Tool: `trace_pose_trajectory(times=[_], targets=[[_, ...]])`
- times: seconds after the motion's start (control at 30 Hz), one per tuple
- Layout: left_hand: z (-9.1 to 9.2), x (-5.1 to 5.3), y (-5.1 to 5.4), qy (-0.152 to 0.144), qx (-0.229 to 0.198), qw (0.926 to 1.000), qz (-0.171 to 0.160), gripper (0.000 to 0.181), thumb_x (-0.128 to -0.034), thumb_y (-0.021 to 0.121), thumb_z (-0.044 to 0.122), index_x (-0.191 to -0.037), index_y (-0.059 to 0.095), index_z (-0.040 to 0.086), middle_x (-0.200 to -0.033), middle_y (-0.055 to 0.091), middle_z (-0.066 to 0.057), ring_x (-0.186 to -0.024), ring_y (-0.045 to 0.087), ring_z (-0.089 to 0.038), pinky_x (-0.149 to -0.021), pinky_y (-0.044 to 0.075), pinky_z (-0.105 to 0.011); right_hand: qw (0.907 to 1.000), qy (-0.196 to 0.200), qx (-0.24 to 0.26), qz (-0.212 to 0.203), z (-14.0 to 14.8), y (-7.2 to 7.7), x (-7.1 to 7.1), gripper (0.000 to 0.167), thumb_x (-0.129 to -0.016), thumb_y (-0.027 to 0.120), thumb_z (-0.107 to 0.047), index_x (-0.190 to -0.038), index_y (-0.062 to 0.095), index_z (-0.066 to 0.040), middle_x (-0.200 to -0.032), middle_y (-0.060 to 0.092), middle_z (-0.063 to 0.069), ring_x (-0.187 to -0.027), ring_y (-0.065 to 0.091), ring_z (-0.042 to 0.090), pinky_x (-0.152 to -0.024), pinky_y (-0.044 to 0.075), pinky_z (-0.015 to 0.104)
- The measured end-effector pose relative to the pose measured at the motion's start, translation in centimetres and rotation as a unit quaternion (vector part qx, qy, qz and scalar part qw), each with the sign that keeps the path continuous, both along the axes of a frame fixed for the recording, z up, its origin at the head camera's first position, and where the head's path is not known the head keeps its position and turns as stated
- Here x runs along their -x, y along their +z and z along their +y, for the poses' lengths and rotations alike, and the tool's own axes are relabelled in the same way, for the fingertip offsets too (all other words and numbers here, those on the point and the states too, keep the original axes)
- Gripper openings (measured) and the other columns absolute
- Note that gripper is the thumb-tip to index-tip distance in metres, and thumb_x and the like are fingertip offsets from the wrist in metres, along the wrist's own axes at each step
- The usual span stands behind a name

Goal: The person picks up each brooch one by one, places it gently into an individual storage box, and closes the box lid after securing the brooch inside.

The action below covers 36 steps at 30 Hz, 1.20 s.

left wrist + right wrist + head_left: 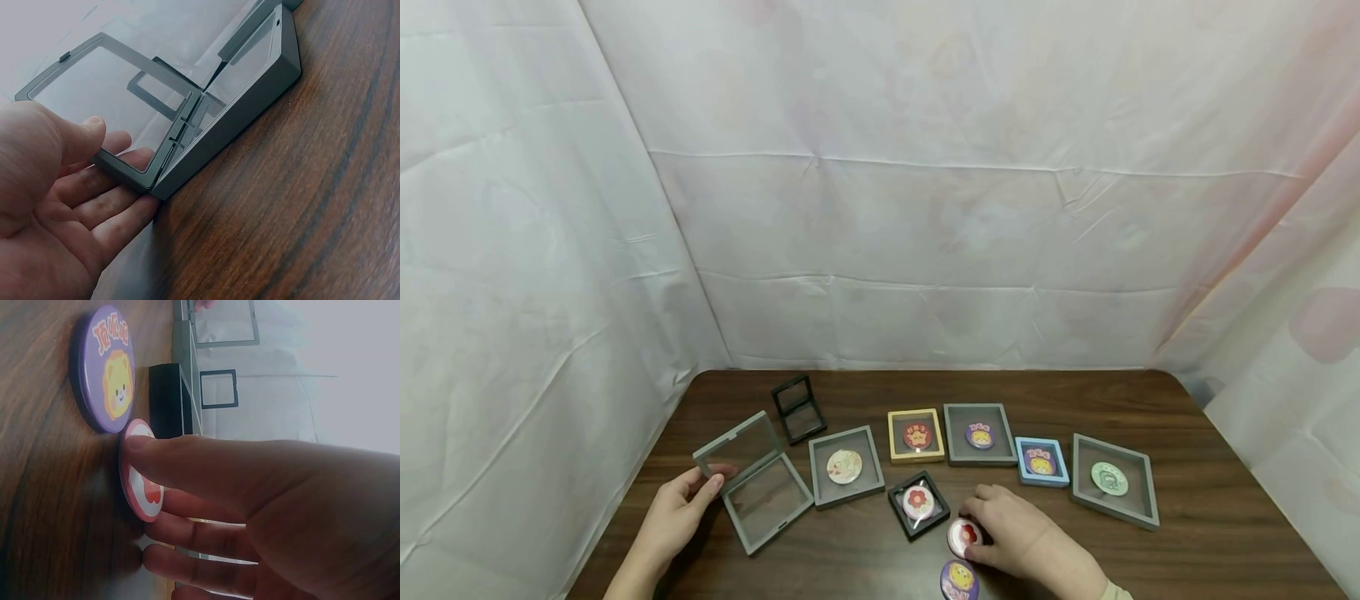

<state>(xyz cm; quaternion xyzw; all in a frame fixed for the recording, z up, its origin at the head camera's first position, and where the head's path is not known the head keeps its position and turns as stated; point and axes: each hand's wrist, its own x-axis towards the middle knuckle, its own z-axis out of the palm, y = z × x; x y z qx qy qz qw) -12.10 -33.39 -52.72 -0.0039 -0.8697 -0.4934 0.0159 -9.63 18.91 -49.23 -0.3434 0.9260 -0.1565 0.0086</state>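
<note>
My left hand (672, 515) holds the raised lid of a grey clear-windowed display case (781, 527), which stands open like a book at the table's left. In the left wrist view, the thumb lies on one side of the lid's frame (122, 172) and the fingers on the other. My right hand (1018, 533) pinches a round pin badge (958, 537) with a pink rim and red flower at its edges, low over the tabletop. Close beside it lies a purple badge (107, 375) with a yellow cartoon animal. A black case (919, 523) with a flower badge inside sits just beyond.
A small black case (806, 435) stands open at the back left. Several shut cases hold badges: a grey one (848, 502), a yellow one (917, 458), another grey one (981, 461), a blue one (1045, 481) and a grey one (1116, 510) at right. Curtains (880, 217) enclose the table.
</note>
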Motion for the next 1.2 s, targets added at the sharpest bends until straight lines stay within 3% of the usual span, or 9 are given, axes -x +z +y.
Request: trace_pose_trajectory(times=[0.63, 0.83, 1.2], targets=[[0.05, -0.07, -0.05, -0.003, 0.004, 0.9999, 0.014, 0.028, -0.1152, 0.06, 0.024, -0.134, 0.075, 0.01, -0.134, 0.077, -0.006, -0.123, 0.066, -0.004, -0.096, 0.051, -0.016, 0.9995, 0.007, 0.021, -0.021, -0.07, 0.06, 0.07, 0.035, -0.083, 0.097, -0.025, -0.102, 0.068, -0.02, -0.097, 0.061, -0.012, -0.087, 0.052, 0.0, -0.077, 0.054, 0.031], [0.06, -0.09, -0.1, 0.001, 0.014, 0.9997, 0.018, 0.027, -0.115, 0.061, 0.025, -0.134, 0.075, 0.011, -0.133, 0.077, -0.005, -0.122, 0.066, -0.002, -0.096, 0.051, -0.016, 0.9976, 0.02, 0.039, -0.054, -0.23, 0.31, 0.08, 0.035, -0.087, 0.093, -0.014, -0.102, 0.062, -0.019, -0.088, 0.058, -0.016, -0.077, 0.048, -0.003, -0.068, 0.049, 0.026], [0.13, -0.19, 0.15, 0.0, 0.024, 0.9996, 0.013, 0.029, -0.1156, 0.059, 0.027, -0.135, 0.075, 0.011, -0.135, 0.076, -0.005, -0.122, 0.065, 0.0, -0.095, 0.051, -0.016, 0.998, 0.023, 0.029, -0.051, -0.22, 0.78, -0.02, 0.023, -0.093, 0.087, -0.014, -0.098, 0.066, -0.021, -0.092, 0.057, -0.016, -0.079, 0.048, -0.003, -0.069, 0.051, 0.027]])
